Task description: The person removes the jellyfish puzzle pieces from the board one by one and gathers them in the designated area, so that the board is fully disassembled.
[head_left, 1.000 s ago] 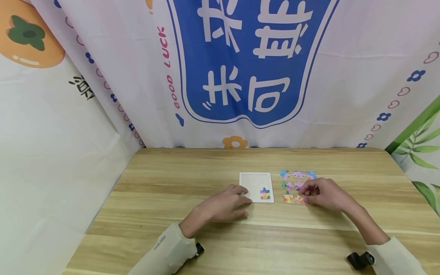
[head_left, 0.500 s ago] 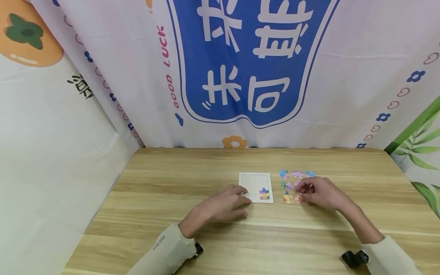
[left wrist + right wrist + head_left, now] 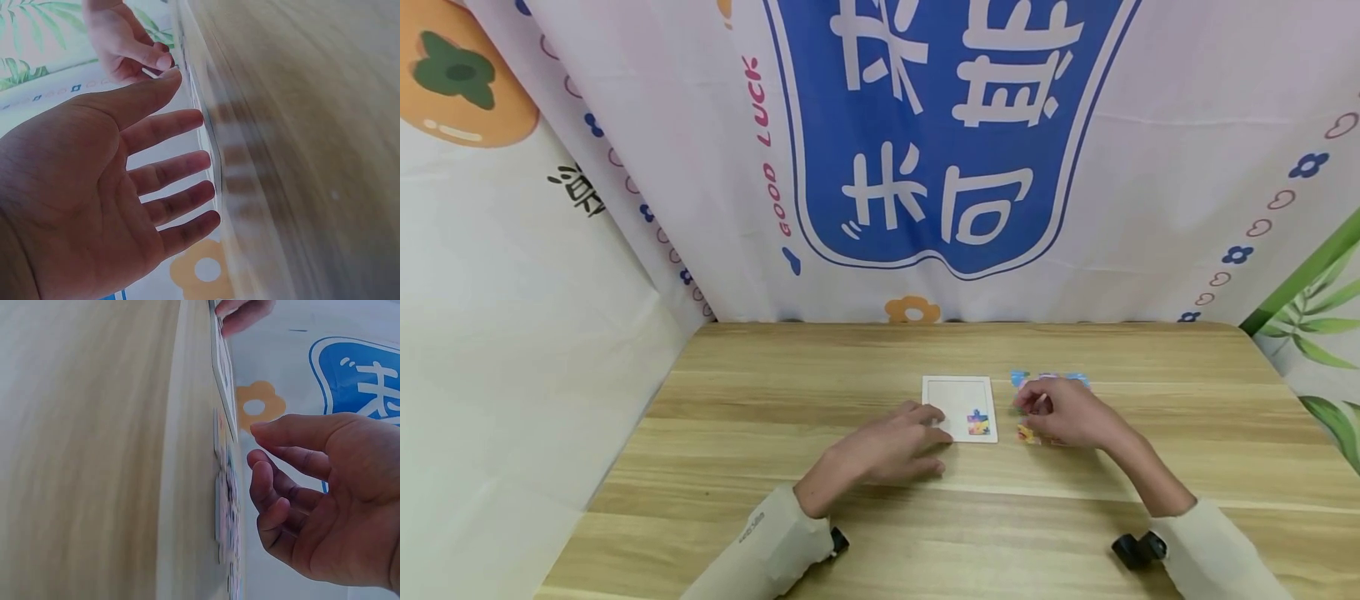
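Shifting leftward, right hand covers more loose puzzle pieces.

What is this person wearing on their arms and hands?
Both hands are bare: no gloves or rings show. Each arm has a long cream sleeve; the left sleeve bears small dark lettering. A small black device sits at each wrist, like the one by the right sleeve.

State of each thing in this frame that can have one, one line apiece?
Puzzle tray: flat on the table, nearly unfilled.
Placed piece: seated in the tray's near right corner.
Loose pieces: spread on the table right of the tray, partly under the right hand.
Left hand: fingers straight, resting at the tray's near left corner.
Right hand: fingers curled over the loose pieces; grip unclear.
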Tool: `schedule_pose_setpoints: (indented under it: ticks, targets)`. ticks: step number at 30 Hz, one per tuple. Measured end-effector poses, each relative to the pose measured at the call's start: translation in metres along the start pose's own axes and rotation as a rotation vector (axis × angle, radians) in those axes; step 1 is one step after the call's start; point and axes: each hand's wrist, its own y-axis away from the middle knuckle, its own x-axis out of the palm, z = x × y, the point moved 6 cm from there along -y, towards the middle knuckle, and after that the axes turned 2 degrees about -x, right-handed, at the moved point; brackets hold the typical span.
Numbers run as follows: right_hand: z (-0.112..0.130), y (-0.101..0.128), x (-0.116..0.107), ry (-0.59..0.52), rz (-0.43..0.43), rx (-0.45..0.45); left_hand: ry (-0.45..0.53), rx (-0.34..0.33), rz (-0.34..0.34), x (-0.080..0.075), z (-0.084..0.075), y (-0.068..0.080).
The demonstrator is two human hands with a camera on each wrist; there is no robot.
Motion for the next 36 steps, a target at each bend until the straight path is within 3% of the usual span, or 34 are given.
schedule_pose_setpoints:
  ticks: [7, 21, 36]
  targets:
    - [0.010, -0.010, 0.008, 0.026, 0.012, -0.020, -0.055, 0.056, -0.016, -0.003, -0.009, -0.008]
    - [0.017, -0.024, 0.023, -0.048, 0.071, 0.023, -0.035, 0.046, 0.049, 0.000, -0.015, -0.016]
    - [0.024, -0.033, 0.034, -0.038, 0.081, -0.015, -0.044, 0.049, 0.025, 0.002, -0.017, -0.016]
